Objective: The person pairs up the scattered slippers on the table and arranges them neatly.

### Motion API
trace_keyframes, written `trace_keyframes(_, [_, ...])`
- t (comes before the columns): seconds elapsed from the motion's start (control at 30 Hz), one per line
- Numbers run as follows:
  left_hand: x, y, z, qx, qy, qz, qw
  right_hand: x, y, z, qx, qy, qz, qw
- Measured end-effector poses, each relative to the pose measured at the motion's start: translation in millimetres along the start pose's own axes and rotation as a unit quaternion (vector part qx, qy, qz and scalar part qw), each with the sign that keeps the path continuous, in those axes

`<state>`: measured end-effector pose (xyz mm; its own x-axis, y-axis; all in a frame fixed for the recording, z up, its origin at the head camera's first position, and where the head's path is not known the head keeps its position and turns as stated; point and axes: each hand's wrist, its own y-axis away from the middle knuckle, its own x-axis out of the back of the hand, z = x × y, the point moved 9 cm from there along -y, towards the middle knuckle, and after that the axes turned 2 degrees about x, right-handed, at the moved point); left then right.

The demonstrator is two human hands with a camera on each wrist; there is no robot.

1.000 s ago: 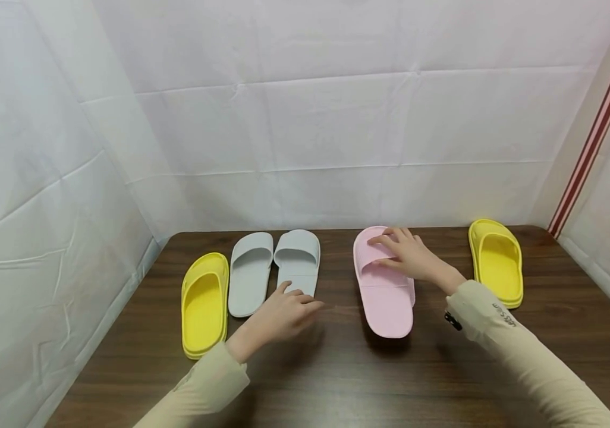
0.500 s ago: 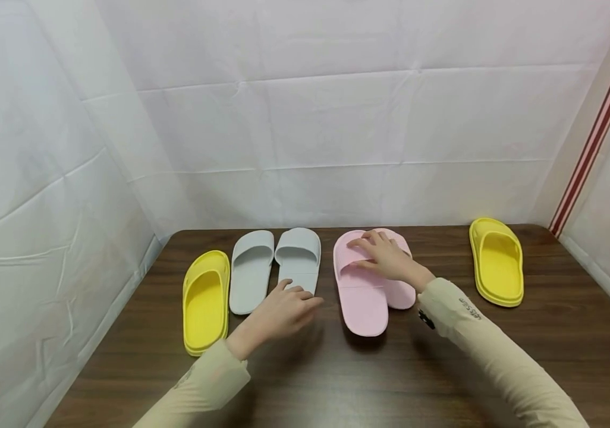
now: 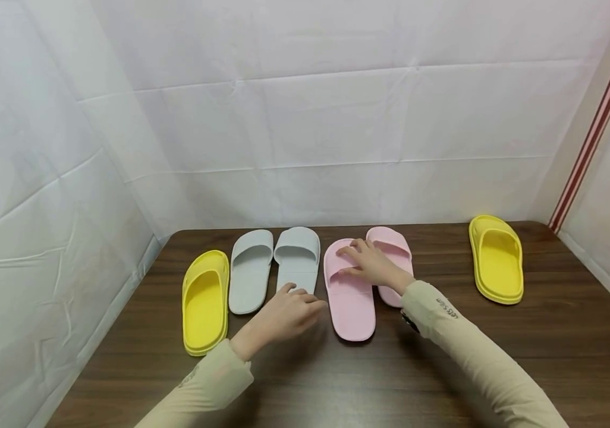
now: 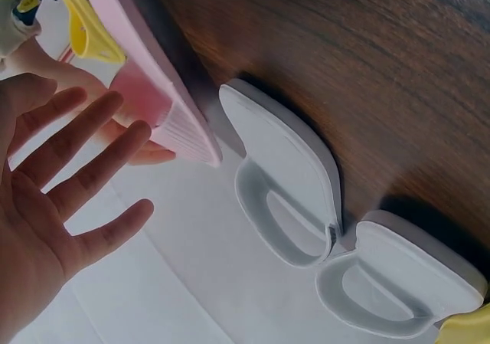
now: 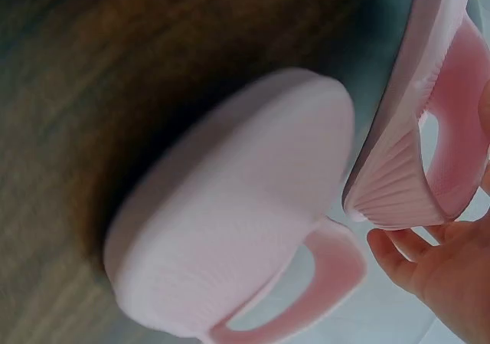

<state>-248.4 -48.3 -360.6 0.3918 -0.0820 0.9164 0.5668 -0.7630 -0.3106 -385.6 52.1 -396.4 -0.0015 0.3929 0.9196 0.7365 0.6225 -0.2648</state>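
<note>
The right hand [image 3: 373, 266] grips the nearer pink slipper [image 3: 353, 316] by its strap [image 5: 394, 187], while just left of that slipper hovers the left hand [image 3: 288, 312], fingers apart.

I see a wide lane over the surface [image 3: 444, 252] between the pink slippers [image 3: 353, 315] and the yellow slipper [image 3: 500, 267] at right, though a sleeve [image 3: 476, 351] crosses below it. Bottom centre lies free. Left of centre, the left hand [image 3: 286, 312] and grey slippers [image 3: 251, 279] block the way; cloth [image 3: 332, 119] closes off the top.

left grip [image 4: 38, 214] spread | pink slipper [image 4: 161, 76] beyond | two grey slippers [image 4: 287, 156] on brown table [image 4: 344, 53]
</note>
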Motion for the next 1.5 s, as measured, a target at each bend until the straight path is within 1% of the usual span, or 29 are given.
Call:
trace_keyframes(0.23, [-3.6, -1.0, 2.8, -0.003, 0.001, -0.006, 1.0000, -6.8, 4, -1, 0.015, 0.000, 0.004, 1.000])
trace_keyframes(0.5, [-8.2, -4.5, 7.2, -0.010, 0.002, -0.020, 0.9997, -8.7, 6, 3, 0.007, 0.011, -0.007, 1.000])
trace_keyframes(0.63, [-12.3, -6.8, 9.3, -0.014, 0.006, -0.026, 0.9996, -3.6, 11, 7, 0.001, -0.003, -0.016, 1.000])
trace_keyframes(0.7, [-12.9, -7.7, 10.0, -0.015, 0.006, -0.023, 0.9996, 1.4, 16, 10, 0.002, -0.014, -0.012, 1.000])
trace_keyframes(0.77, [-13.0, -7.8, 10.2, -0.014, 0.005, -0.020, 0.9997, 6.6, 21, 11, 0.013, -0.014, -0.003, 1.000])
trace_keyframes(0.83, [-13.8, -7.0, 10.5, -0.014, 0.003, -0.019, 0.9997, 10.2, 27, 11, 0.029, -0.005, 0.006, 1.000])
trace_keyframes(0.9, [-14.3, -5.7, 10.6, -0.013, 0.006, -0.020, 0.9997, 11.3, 33, 10, 0.046, 0.015, 0.014, 0.999])
trace_keyframes(1.03, [-14.7, -3.2, 10.5, -0.009, 0.008, -0.018, 0.9998, 10.7, 41, 7, 0.068, 0.041, 0.024, 0.997])
trace_keyframes(1.13, [-13.7, -1.2, 9.5, -0.004, 0.009, -0.019, 0.9998, 5.8, 41, 4, 0.066, 0.057, 0.016, 0.996])
trace_keyframes(1.27, [-13.4, 0.4, 9.7, -0.003, 0.016, -0.022, 0.9996, -7.0, 40, 1, 0.045, 0.088, -0.029, 0.995])
trace_keyframes(1.33, [-13.9, 0.5, 10.3, -0.003, 0.019, -0.025, 0.9995, -11.7, 39, -1, 0.040, 0.106, -0.042, 0.993])
trace_keyframes(1.4, [-14.2, 0.6, 10.7, -0.003, 0.022, -0.030, 0.9993, -14.8, 38, -3, 0.038, 0.129, -0.043, 0.990])
trace_keyframes(1.5, [-14.2, 0.9, 10.9, -0.002, 0.023, -0.033, 0.9992, -16.6, 36, -5, 0.042, 0.160, -0.027, 0.986])
